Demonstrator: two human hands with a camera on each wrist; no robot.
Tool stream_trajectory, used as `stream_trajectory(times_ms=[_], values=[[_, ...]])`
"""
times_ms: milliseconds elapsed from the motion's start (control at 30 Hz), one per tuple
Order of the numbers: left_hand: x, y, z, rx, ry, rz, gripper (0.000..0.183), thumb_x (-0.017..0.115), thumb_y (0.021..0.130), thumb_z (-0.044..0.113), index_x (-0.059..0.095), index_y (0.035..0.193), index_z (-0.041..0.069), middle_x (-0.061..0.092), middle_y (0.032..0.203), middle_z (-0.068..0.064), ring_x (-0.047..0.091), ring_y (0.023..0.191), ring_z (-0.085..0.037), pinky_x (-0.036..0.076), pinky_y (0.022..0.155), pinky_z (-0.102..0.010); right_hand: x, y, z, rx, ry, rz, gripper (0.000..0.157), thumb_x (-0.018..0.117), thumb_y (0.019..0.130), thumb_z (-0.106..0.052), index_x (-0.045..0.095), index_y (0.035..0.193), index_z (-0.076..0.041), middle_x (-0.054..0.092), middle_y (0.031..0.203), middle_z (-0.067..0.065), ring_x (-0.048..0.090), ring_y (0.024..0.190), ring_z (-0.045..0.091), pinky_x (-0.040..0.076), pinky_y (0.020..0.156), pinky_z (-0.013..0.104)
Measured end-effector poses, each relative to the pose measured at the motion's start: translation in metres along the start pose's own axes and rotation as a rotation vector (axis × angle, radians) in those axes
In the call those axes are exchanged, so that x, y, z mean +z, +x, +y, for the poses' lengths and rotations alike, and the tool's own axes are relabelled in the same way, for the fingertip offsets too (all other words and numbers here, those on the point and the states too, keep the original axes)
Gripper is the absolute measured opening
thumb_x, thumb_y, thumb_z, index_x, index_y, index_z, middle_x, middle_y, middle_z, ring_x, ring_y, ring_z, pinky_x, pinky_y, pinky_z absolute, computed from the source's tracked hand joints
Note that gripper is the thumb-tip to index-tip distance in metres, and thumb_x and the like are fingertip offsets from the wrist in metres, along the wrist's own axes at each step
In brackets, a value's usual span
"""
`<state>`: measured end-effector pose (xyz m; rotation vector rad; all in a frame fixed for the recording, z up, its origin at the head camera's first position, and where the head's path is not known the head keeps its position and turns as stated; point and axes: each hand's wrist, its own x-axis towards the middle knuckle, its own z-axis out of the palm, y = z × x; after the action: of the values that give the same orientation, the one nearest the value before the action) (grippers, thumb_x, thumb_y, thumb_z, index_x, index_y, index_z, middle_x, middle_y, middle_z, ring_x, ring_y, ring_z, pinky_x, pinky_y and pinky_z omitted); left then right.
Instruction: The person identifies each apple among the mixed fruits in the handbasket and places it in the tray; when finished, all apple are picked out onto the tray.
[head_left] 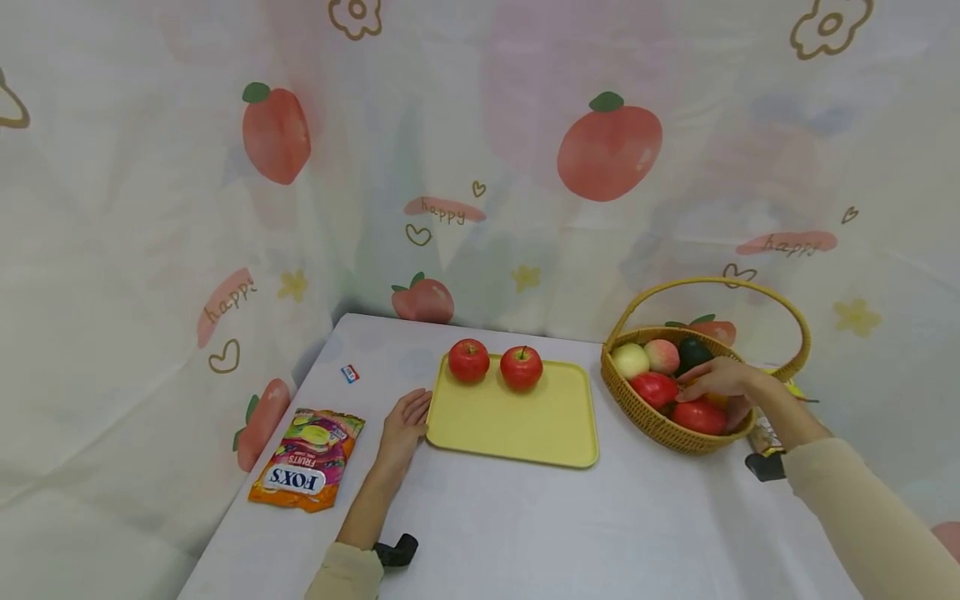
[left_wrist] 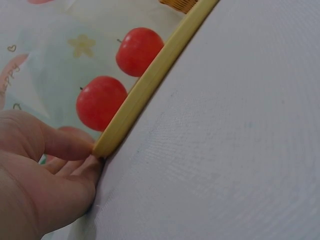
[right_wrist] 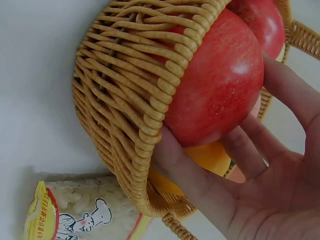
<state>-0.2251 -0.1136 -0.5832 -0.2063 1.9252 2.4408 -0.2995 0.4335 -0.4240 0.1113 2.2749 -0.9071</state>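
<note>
At its left edge, a yellow tray (head_left: 517, 429) is pinched by my left hand (head_left: 403, 423), thumb against the corner and fingers below. Two red apples, one (head_left: 468, 361) at the far left corner and another (head_left: 521, 368) beside it, sit on the tray. My right hand (head_left: 723, 379) reaches into a wicker basket (head_left: 637, 417), its thumb and fingers spread around a red apple (right_wrist: 220, 80) near the rim. Around that apple lie another red fruit (head_left: 654, 389), a pale green fruit (head_left: 630, 361), a peach (head_left: 662, 356), a dark green fruit (head_left: 693, 354) and something yellow-orange (right_wrist: 210, 156).
A bag of Fox's fruit candy (head_left: 307, 458) lies on the left of the white table, with a small wrapped piece (head_left: 350, 374) behind it. Right of the basket lies a clear-and-yellow food packet (right_wrist: 85, 210). The basket's handle (head_left: 712, 283) arches up near the printed cloth backdrop.
</note>
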Motion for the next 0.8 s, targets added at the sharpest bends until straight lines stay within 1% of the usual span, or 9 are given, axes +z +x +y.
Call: stream_trajectory(times_ms=[100,167,233,333,433,533,700,800], values=[[0.001,0.000,0.001,-0.008,-0.004,0.005,0.071,0.046,0.088,-0.026,0.042,0.155,-0.001,0.048,0.157,-0.021,0.044,0.148,-0.034,0.038,0.120,-0.043,-0.002,-0.002,0.002,0.004,0.047,-0.005,0.084,0.079,0.091,-0.031,0.037,0.155,0.005,0.022,0.148,0.046,0.047,0.122,0.055,0.059,0.087,0.067],[0.002,0.000,0.001,-0.017,-0.002,0.010,0.071,0.047,0.088,-0.026,0.042,0.155,0.000,0.048,0.157,-0.020,0.045,0.147,-0.033,0.039,0.119,-0.043,-0.003,-0.005,0.002,0.000,0.046,0.002,0.088,0.079,0.091,-0.031,0.032,0.157,0.004,0.018,0.148,0.047,0.049,0.120,0.055,0.059,0.087,0.066],[0.003,0.000,0.001,-0.026,0.001,0.014,0.072,0.048,0.088,-0.025,0.043,0.155,0.001,0.049,0.157,-0.018,0.045,0.147,-0.032,0.040,0.119,-0.042,-0.005,-0.008,0.002,0.006,0.040,0.022,0.093,0.079,0.091,-0.031,0.027,0.159,0.005,0.016,0.149,0.047,0.053,0.116,0.052,0.061,0.084,0.064],[0.003,0.000,0.002,-0.021,0.011,0.010,0.071,0.047,0.089,-0.025,0.042,0.155,0.000,0.049,0.157,-0.019,0.045,0.147,-0.033,0.039,0.119,-0.043,-0.008,-0.012,0.000,0.010,0.052,0.024,0.095,0.077,0.093,-0.030,0.020,0.160,0.006,0.014,0.149,0.048,0.059,0.110,0.050,0.062,0.083,0.062],[0.003,0.000,0.002,-0.014,0.017,0.014,0.070,0.047,0.090,-0.025,0.044,0.154,0.001,0.049,0.157,-0.018,0.045,0.147,-0.031,0.039,0.119,-0.042,-0.011,-0.016,-0.001,0.013,0.068,0.004,0.095,0.074,0.095,-0.031,0.015,0.161,0.007,0.015,0.149,0.050,0.062,0.108,0.048,0.061,0.085,0.062],[0.002,0.000,0.001,0.009,0.002,0.008,0.070,0.045,0.089,-0.026,0.044,0.153,-0.001,0.048,0.157,-0.020,0.044,0.148,-0.033,0.038,0.120,-0.043,-0.014,-0.018,-0.001,0.010,0.044,-0.005,0.093,0.072,0.097,-0.032,0.017,0.160,0.007,0.021,0.147,0.050,0.064,0.105,0.046,0.061,0.087,0.061],[0.001,0.001,-0.002,0.054,-0.031,-0.014,0.071,0.041,0.085,-0.030,0.040,0.153,-0.008,0.045,0.157,-0.028,0.041,0.149,-0.038,0.035,0.122,-0.046,-0.018,-0.022,-0.003,0.000,0.027,-0.023,0.087,0.072,0.096,-0.029,0.025,0.158,0.008,0.031,0.145,0.046,0.064,0.108,0.044,0.060,0.091,0.059],[0.001,0.001,-0.002,0.045,-0.034,-0.007,0.072,0.042,0.085,-0.031,0.041,0.152,-0.007,0.046,0.156,-0.027,0.042,0.148,-0.037,0.036,0.121,-0.045,-0.018,-0.025,-0.005,-0.005,0.020,-0.018,0.084,0.074,0.093,-0.027,0.031,0.157,0.008,0.033,0.145,0.044,0.062,0.110,0.042,0.061,0.092,0.058]])
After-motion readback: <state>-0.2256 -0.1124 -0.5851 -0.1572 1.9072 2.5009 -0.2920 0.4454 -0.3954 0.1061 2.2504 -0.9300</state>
